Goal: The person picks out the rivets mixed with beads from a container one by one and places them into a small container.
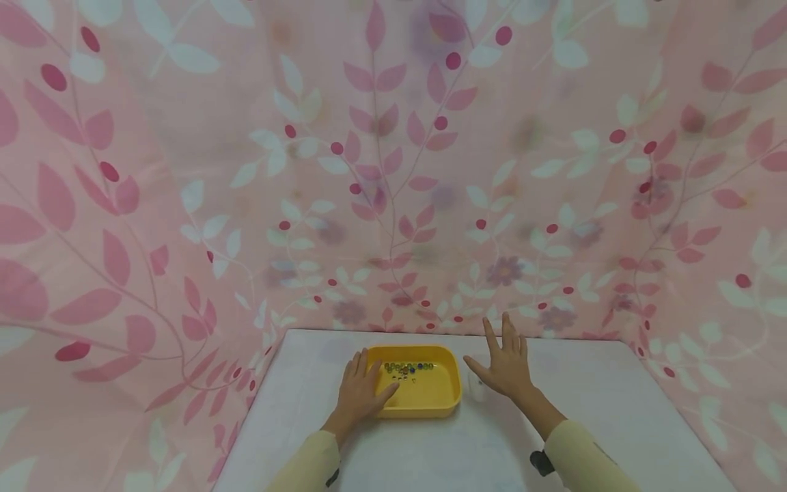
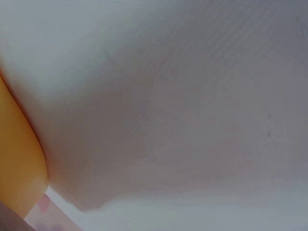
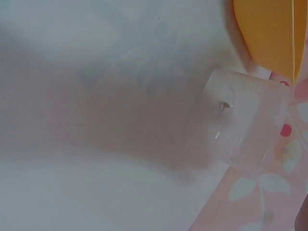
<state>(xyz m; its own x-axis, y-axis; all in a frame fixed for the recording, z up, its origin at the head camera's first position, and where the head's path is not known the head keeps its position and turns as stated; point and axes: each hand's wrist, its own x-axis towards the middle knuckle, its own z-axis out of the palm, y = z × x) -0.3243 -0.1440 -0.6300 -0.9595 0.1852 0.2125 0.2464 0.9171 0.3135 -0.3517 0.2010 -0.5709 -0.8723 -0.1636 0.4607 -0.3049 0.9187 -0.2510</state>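
Note:
A yellow tray (image 1: 418, 412) lies on the white table, with several glass marbles (image 1: 408, 367) and a few smaller shiny pieces (image 1: 399, 378) inside. My left hand (image 1: 359, 389) rests at the tray's left side, fingers extended along the rim and thumb spread over its inside. To the right of the tray, my right hand (image 1: 507, 365) is spread with straight fingers and holds nothing. A clear plastic container (image 3: 245, 122) is beside it, between hand and tray, with a small shiny piece (image 3: 224, 106) visible in or through it. In the left wrist view only the tray's edge (image 2: 21, 154) shows.
The white table (image 1: 590, 410) ends at a pink curtain (image 1: 393, 171) with leaf patterns, which rises behind and on both sides. Light sleeves (image 1: 587, 458) cover both forearms, with a dark piece (image 1: 542, 463) at the right wrist.

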